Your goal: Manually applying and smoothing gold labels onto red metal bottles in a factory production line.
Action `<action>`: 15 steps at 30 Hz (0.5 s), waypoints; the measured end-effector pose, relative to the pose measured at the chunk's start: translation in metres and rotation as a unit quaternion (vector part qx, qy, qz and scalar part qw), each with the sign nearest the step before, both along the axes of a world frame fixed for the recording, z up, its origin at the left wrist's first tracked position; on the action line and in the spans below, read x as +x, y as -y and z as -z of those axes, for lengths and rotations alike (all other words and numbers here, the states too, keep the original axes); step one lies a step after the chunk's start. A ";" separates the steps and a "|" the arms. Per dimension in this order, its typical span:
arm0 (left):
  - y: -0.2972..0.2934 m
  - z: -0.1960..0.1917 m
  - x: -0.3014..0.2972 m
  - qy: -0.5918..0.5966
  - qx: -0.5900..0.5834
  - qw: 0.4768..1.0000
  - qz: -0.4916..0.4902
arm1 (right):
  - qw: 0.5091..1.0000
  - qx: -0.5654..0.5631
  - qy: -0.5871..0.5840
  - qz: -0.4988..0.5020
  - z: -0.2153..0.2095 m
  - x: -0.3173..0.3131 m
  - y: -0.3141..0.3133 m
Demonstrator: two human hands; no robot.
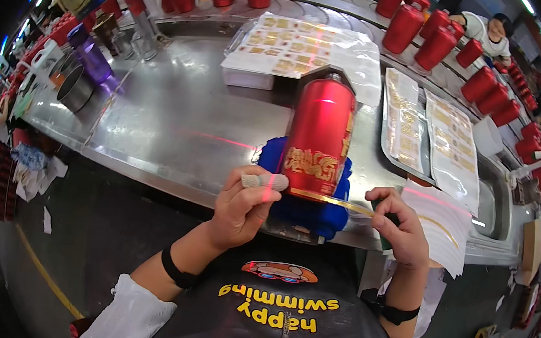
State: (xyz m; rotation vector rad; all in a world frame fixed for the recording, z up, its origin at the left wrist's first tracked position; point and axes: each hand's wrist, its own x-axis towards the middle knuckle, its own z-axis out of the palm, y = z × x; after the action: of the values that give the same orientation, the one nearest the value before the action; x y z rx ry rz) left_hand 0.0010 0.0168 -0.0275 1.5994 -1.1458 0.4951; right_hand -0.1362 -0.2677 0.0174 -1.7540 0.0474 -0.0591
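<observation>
A red metallic bottle (317, 134) with gold dragon-like decoration lies tilted in front of me, its base toward me. It rests on a blue cloth (308, 216) and a dark angular support (352, 80). A narrow gold strip (352, 206) runs along the bottle's base edge and out to the right. My right hand (403, 228) pinches the strip's free end between thumb and forefinger. Beside the base's left edge is my left hand (244, 202), closed, with a pale finger cover (262, 181) touching or nearly touching the bottle. Whether anything is between its fingers is hidden.
Sheets of gold decals (297, 43) lie on a white box at the back. To the right are a metal tray (390, 155) of decals, curled white sheets (436, 226) and a sink (493, 212). Red bottles (404, 28) line a conveyor behind; a purple bottle (88, 54) stands left.
</observation>
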 end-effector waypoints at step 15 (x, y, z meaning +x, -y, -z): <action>0.010 -0.013 0.015 0.201 0.060 0.977 0.041 | 1.000 -0.009 0.010 0.017 0.002 0.002 0.001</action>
State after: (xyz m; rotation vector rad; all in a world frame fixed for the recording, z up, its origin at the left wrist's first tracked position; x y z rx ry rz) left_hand 0.0158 0.0067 -0.0149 1.5891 -1.5636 0.7281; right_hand -0.1341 -0.2686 0.0150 -1.7712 0.0616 -0.1023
